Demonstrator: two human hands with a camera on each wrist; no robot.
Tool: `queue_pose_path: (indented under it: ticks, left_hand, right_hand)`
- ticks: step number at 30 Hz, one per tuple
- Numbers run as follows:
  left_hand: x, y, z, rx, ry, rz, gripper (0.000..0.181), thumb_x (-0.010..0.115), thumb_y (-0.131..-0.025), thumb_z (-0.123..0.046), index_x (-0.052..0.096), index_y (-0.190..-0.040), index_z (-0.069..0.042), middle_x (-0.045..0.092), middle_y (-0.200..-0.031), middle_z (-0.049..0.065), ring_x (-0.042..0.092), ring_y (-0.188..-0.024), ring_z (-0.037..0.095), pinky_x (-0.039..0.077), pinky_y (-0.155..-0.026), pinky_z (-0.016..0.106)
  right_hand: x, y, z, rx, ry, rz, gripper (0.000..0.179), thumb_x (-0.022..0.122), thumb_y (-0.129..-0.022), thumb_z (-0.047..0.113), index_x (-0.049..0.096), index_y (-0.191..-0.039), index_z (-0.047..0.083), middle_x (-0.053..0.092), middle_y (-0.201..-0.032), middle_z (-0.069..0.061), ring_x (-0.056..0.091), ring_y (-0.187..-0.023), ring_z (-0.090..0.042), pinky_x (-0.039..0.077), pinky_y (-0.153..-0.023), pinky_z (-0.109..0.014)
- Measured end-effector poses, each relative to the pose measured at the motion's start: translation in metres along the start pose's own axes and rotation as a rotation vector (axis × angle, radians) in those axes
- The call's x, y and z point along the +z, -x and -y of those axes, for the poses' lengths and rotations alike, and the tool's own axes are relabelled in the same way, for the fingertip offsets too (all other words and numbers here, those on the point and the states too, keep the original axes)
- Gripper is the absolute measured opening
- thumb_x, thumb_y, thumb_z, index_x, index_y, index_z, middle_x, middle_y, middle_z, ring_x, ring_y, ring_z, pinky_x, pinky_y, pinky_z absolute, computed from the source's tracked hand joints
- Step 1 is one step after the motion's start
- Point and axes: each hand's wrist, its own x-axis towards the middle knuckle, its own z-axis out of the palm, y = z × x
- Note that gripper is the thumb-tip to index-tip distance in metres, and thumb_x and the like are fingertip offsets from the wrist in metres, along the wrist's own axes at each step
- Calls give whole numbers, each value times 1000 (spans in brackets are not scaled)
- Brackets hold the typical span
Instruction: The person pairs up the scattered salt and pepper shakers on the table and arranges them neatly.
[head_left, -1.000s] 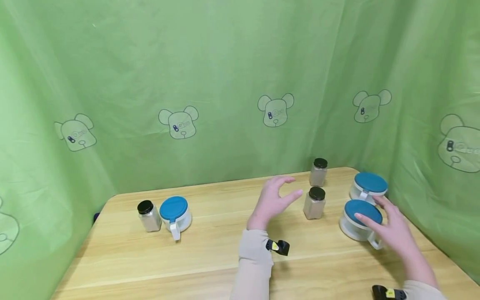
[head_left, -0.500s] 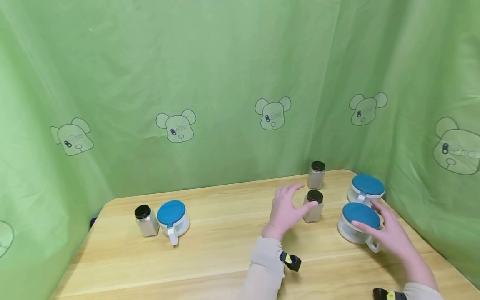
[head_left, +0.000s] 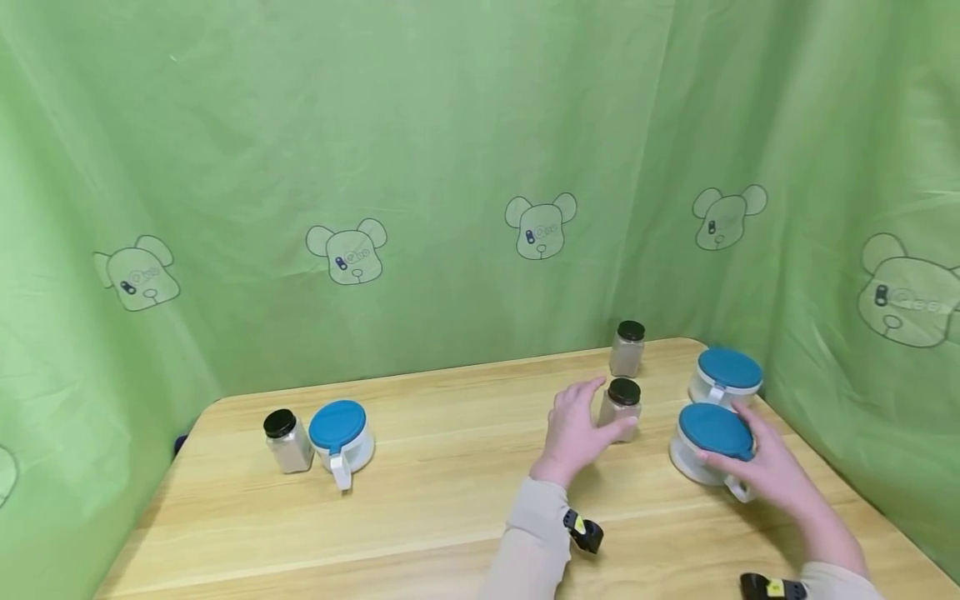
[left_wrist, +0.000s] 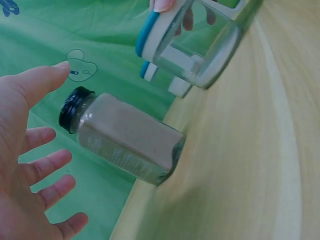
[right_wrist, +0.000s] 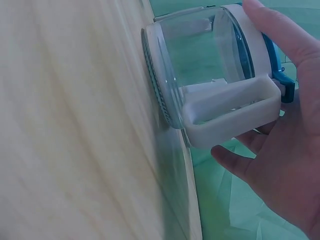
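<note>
My left hand (head_left: 573, 429) curves around a square spice bottle (head_left: 619, 410) with a black cap, thumb and fingers spread. In the left wrist view a gap shows between that hand and the bottle (left_wrist: 131, 137), which holds greyish-brown powder and stands on the table. My right hand (head_left: 776, 467) spans the lid of a handled glass jar (head_left: 712, 433), thumb on one side and fingers on the other. Seen from the right wrist, the thumb lies at the jar's white rim (right_wrist: 250, 40), and the white handle (right_wrist: 235, 112) points toward the palm.
Behind these, a second black-capped bottle (head_left: 627, 350) and another blue-lidded jar (head_left: 726, 379) stand near the table's far right corner. At the left, a third bottle (head_left: 288, 442) stands beside a third blue-lidded jar (head_left: 342, 437). Green curtain (head_left: 435, 150) surrounds the wooden table (head_left: 420, 500).
My left hand has moved right, up to the near spice bottle, its fingers now beside it. My right hand has settled closer around the handled jar's lid. The head view has shifted slightly.
</note>
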Motion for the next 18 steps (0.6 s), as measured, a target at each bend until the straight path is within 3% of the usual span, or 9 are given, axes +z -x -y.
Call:
queue_pose_path:
  ticks: [8,18]
  left_hand:
    - [5,1,1,-31,-38,50,83,67,-80,-65,38,-149,-30,48,-147,-1,43,-134,21,41,-106,46]
    - [13,0,4,-8,-113,74,86,61,-80,-71,36,-150,-29,50,-146,0,45,-132,22,43,-103,44]
  right_hand:
    - [0,-1,-1,40,15,40,106,72,-87,33,-2,-154,-1,15,-145,-49,26,-126,-67,29,-93,-77]
    - [-1,2,-2,42,14,46,105,71,-88,34,-2,-153,-4,15,-146,-48,25,-127,-67,28,-94,-77]
